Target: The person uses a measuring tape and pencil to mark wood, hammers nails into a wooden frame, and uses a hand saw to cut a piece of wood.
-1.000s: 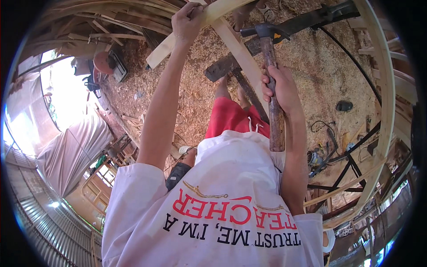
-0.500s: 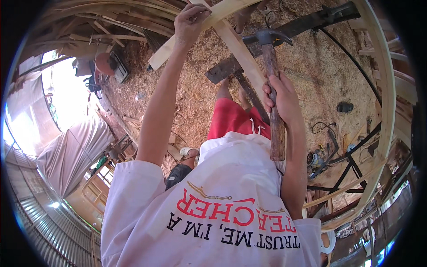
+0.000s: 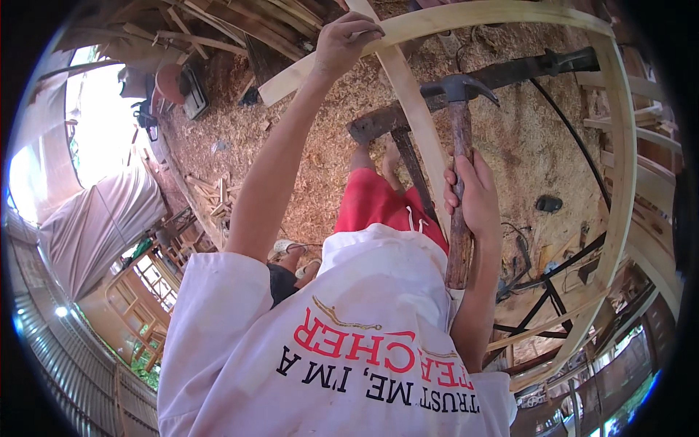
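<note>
My right hand (image 3: 477, 191) is wrapped round the wooden handle of a claw hammer (image 3: 459, 120), whose head points away from me. Fingers closed in a pinch, my left hand (image 3: 344, 45) rests at the pale curved wooden strip (image 3: 466, 17), close to where it crosses a straight wooden strip (image 3: 408, 91). Whatever sits between those fingertips is too small to make out. Below the strips lies a dark heavy beam (image 3: 502, 73), and the hammer head overlaps it in the picture.
The curved frame (image 3: 628, 146) sweeps round on my right. Wood shavings (image 3: 306, 164) cover the floor. Scrap planks (image 3: 240, 29) are piled at the far left, near a draped cloth (image 3: 109, 226). A black cable (image 3: 575, 131) and dark metal legs (image 3: 550, 298) are to the right. Another person's feet (image 3: 295, 255) show at my left.
The view has shifted, so most things sit lower or further right. The wooden strips and my left hand have slid right together over the beam. The hammer stays in my right hand.
</note>
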Available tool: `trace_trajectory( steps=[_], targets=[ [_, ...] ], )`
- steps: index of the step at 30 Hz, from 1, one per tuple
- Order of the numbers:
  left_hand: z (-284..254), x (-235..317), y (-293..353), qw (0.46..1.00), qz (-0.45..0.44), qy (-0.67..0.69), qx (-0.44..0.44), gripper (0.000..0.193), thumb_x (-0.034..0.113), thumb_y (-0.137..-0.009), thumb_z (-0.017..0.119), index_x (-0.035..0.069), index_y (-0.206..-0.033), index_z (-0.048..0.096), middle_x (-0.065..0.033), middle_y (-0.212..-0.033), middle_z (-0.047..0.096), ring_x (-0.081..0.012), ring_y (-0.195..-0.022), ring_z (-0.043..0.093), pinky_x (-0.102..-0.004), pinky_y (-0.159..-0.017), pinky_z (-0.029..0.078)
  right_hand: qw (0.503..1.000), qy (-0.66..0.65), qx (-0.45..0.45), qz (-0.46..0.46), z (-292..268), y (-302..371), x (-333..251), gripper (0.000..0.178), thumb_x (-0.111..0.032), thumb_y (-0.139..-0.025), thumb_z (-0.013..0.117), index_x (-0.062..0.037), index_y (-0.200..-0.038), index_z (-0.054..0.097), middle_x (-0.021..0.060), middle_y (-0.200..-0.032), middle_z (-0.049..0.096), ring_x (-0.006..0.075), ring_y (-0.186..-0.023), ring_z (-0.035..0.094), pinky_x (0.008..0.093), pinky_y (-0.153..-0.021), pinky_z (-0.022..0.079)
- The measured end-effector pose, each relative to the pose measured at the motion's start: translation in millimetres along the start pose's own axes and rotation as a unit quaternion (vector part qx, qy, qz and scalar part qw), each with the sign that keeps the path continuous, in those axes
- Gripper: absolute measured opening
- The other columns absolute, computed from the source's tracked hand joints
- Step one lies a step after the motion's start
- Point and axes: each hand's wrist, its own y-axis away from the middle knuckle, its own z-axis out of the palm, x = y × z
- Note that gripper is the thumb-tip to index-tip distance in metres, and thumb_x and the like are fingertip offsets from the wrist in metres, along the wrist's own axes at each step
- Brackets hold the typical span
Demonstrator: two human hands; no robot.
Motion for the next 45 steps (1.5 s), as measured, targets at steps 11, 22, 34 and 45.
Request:
trace_trajectory(
  steps=[11,22,34,45],
  targets=[
    [5,1,0,0.998,0.001,-0.064,0.021,0.018,0.021,-0.083,0.079,0.014,-0.099,0.079,0.0017,-0.108,0.075,-0.0249,-0.089,0.073,-0.0355,-0.079,0.057,0.990,0.125,0.005,-0.071,20,-7,-31,0.017,-0.024,-0.109,0.046,-0.0074,-0.103,0.046,0.0006,-0.076,0.051,0.0071,-0.050,0.049,0.0254,-0.044,0.042],
    [2,-3,4,1.000,-0.006,-0.024,-0.013,0.016,0.013,-0.085,0.078,0.010,-0.101,0.079,0.0000,-0.110,0.076,-0.0196,-0.094,0.073,-0.0332,-0.082,0.059,0.986,0.136,0.019,-0.098,30,0,-55,0.018,-0.022,-0.109,0.044,-0.0065,-0.101,0.044,0.0014,-0.077,0.051,0.0074,-0.049,0.048,0.0256,-0.044,0.042],
    [3,-2,6,0.999,-0.016,0.045,0.009,0.016,0.032,-0.083,0.078,0.020,-0.093,0.082,0.0032,-0.096,0.078,-0.0230,-0.084,0.073,-0.0347,-0.077,0.057,0.884,0.395,0.063,-0.240,51,-5,-70,0.029,-0.019,-0.104,0.051,0.0021,-0.124,0.050,0.0250,-0.087,0.067,0.0468,-0.078,0.067,0.0520,-0.065,0.048],
    [0,1,6,0.998,-0.028,-0.052,-0.027,0.016,0.025,-0.084,0.079,0.015,-0.096,0.081,-0.0020,-0.099,0.078,-0.0257,-0.089,0.073,-0.0368,-0.079,0.057,0.763,0.560,0.089,-0.310,75,-41,-56,0.032,-0.018,-0.103,0.052,0.0033,-0.126,0.046,0.0310,-0.080,0.066,0.0495,-0.079,0.067,0.0574,-0.062,0.049]
  ],
)
